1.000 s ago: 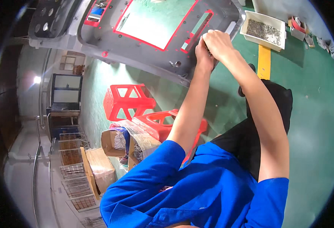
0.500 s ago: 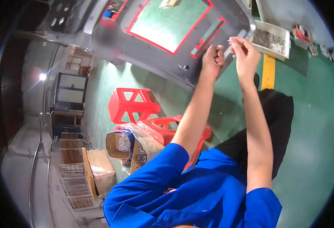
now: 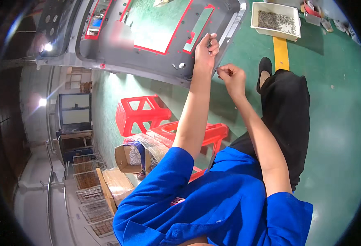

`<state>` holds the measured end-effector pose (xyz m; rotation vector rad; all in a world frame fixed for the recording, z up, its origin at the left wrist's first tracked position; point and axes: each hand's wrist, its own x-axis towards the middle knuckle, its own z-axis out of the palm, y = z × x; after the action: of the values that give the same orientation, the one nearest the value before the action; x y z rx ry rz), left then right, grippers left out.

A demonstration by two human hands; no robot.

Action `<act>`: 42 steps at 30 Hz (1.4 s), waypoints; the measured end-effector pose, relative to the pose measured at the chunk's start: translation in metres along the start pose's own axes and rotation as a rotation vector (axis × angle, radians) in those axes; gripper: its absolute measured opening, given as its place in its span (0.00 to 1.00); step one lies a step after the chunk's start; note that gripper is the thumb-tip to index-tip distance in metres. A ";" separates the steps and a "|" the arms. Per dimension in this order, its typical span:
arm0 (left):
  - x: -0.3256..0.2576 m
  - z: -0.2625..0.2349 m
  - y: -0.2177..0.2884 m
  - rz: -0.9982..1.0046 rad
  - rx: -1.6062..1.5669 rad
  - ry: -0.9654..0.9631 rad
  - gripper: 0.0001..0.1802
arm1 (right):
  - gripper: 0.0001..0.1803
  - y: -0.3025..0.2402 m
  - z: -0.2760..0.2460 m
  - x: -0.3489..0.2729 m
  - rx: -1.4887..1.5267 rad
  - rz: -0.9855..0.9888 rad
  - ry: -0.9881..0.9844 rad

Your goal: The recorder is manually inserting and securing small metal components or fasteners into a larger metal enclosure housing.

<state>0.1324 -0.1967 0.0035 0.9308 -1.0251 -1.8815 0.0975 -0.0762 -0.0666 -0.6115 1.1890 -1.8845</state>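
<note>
A large grey panel [image 3: 119, 57] with red-edged cut-outs stands before me at the upper left. My left hand [image 3: 207, 51] is over its lower right corner, palm up with the fingers curled in; whatever lies in them is too small to make out. Just right of it, my right hand [image 3: 233, 80] has thumb and forefinger pinched together at the panel's right edge [image 3: 229, 30]. What the pinch holds is hidden at this size. Near the corner the panel has a round hole [image 3: 182, 65].
A white tray [image 3: 256, 18] of small metal-coloured parts sits on the green floor [image 3: 336, 123] beyond a yellow stripe [image 3: 281, 53]. Two red plastic stools [image 3: 141, 115] stand left of my arms, with an open cardboard box [image 3: 127, 160] nearby. Wire racks [image 3: 90, 192] line the left.
My right hand has come down and left, from above the panel's edge to beside the corner. A small white piece showed in its pinch earlier. My view has shifted, moving the panel left.
</note>
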 end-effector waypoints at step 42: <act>-0.101 0.215 -0.071 -0.248 -0.048 -0.548 0.16 | 0.10 -0.230 -0.168 -0.018 -0.953 -0.519 0.230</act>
<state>-0.0302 -0.0156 0.0506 0.5364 -1.2099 -2.4367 -0.1033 0.0772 0.0663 -1.3305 2.2714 -1.7209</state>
